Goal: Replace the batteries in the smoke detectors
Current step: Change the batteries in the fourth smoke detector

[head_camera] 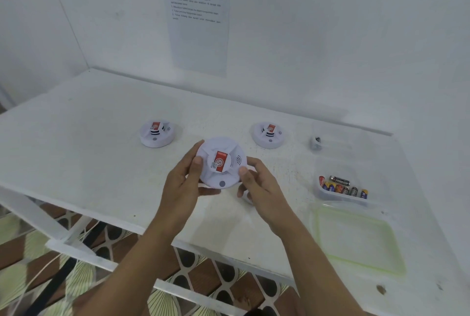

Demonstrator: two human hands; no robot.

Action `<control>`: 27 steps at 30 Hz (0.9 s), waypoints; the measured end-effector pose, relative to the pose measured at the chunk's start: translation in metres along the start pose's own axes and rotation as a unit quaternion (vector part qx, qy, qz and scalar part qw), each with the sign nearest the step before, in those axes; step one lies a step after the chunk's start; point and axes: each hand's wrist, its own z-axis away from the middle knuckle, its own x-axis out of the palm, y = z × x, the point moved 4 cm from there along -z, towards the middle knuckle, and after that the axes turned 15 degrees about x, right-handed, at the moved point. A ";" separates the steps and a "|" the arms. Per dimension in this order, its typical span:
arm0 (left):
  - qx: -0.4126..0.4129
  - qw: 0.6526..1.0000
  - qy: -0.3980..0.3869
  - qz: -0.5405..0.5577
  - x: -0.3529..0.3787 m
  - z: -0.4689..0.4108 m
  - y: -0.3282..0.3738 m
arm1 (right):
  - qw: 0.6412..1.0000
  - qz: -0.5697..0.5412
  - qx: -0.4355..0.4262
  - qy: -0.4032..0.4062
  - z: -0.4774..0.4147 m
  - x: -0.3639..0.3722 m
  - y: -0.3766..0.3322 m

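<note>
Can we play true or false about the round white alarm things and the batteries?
1. The left hand and right hand hold one smoke detector together. True.
2. Four detectors sit on the tabletop. False: only two rest on the table, the left detector and the right detector.
3. The batteries lie in a clear container. True.
4. A lid covers the batteries. False: the lid lies on the table beside the container.

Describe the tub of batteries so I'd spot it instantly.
Look along the right side of the white table. The battery tub sits between a farther clear tub and a nearer green-rimmed lid. It alone holds a row of colourful batteries.
</note>
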 end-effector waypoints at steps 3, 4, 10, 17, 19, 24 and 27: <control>-0.020 0.998 -0.045 0.035 0.004 0.001 -0.003 | 1.000 0.003 0.017 0.016 0.000 -0.001 0.001; -0.015 0.998 -0.060 0.027 0.004 0.001 -0.004 | 1.000 0.002 0.021 0.020 0.000 -0.002 0.000; -0.006 0.998 -0.062 0.028 0.009 0.000 -0.005 | 0.999 0.000 0.042 0.024 0.004 -0.005 -0.004; -0.015 0.998 -0.061 0.021 0.012 -0.006 -0.003 | 0.999 0.010 0.046 0.023 0.003 -0.012 -0.010; -0.014 0.998 -0.063 0.011 0.014 -0.008 -0.003 | 0.998 0.016 0.047 0.025 0.002 -0.013 -0.011; -0.013 0.998 -0.062 0.000 0.015 -0.010 -0.003 | 0.998 0.022 0.052 0.027 0.002 -0.016 -0.012; -0.014 0.998 -0.062 -0.004 0.016 -0.011 -0.004 | 0.998 0.028 0.053 0.026 0.002 -0.017 -0.013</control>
